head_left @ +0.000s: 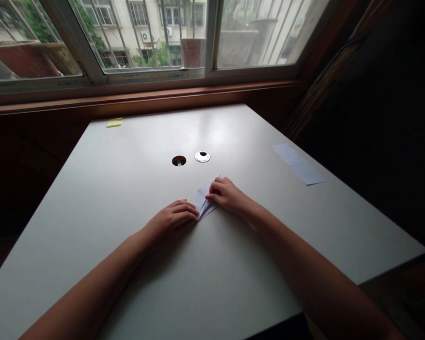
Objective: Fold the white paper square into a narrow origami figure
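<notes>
A small piece of white folded paper (202, 192) lies on the white table between my hands, its creased flaps coming to a point at the lower left. My right hand (227, 194) pinches its right side with thumb and curled fingers, covering that part. At the lower left corner, my left hand (175, 213) holds the paper with its fingertips, the fingers bent together and the thumb mostly hidden.
Beyond the paper are a round hole (179, 161) in the table (127, 165) and a silvery ring-shaped cover (202, 156). A flat white sheet (298, 164) rests near the right edge. Yellow paper (114, 123) lies at the far left corner, below a barred window (152, 38).
</notes>
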Available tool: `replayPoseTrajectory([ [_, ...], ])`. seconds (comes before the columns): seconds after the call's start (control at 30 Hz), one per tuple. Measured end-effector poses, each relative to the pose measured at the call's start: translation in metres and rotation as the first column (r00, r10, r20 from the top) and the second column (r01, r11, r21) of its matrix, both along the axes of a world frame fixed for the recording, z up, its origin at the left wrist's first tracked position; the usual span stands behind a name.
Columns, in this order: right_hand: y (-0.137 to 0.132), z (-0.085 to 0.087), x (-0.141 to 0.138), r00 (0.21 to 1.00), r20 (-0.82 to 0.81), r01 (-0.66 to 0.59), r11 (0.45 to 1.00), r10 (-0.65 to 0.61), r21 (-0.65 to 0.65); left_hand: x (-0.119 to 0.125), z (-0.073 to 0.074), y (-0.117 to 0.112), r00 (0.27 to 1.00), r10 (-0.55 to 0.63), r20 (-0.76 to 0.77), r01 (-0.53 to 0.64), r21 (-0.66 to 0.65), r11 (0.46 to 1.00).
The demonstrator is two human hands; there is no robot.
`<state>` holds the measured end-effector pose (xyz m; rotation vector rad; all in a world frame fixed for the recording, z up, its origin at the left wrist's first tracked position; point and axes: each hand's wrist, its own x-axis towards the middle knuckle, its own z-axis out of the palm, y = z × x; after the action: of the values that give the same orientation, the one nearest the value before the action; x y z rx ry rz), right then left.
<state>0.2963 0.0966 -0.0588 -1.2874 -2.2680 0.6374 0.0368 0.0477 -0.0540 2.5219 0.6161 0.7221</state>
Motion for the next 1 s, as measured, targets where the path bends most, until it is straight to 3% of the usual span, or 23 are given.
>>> replayPoseTrajectory([
  [0.13, 0.0001, -0.0017, 0.0022, 1.000, 0.006, -0.030, 1.000, 0.030, 0.009, -0.0009, -0.0030, -0.0008, 0.993, -0.119, 0.000, 0.119, -0.023, 0.993],
  [0.33, -0.0012, 0.0008, 0.0020, 0.999, 0.009, -0.047, 0.999, 0.047, -0.006, -0.0017, -0.0078, -0.0019, 0.984, -0.180, -0.002, 0.180, 0.008, 0.984],
  [0.7, -0.0010, -0.0002, 0.0028, 0.998, 0.014, -0.064, 0.998, 0.064, 0.012, 0.0000, 0.0001, -0.0079, 0.977, -0.196, -0.089, 0.201, 0.047, 0.978],
  [1.0, 0.0003, -0.0018, 0.0042, 0.997, 0.008, -0.081, 0.997, 0.081, 0.010, 0.0000, -0.0006, -0.0096, 0.981, -0.116, -0.158, 0.130, 0.080, 0.988],
])
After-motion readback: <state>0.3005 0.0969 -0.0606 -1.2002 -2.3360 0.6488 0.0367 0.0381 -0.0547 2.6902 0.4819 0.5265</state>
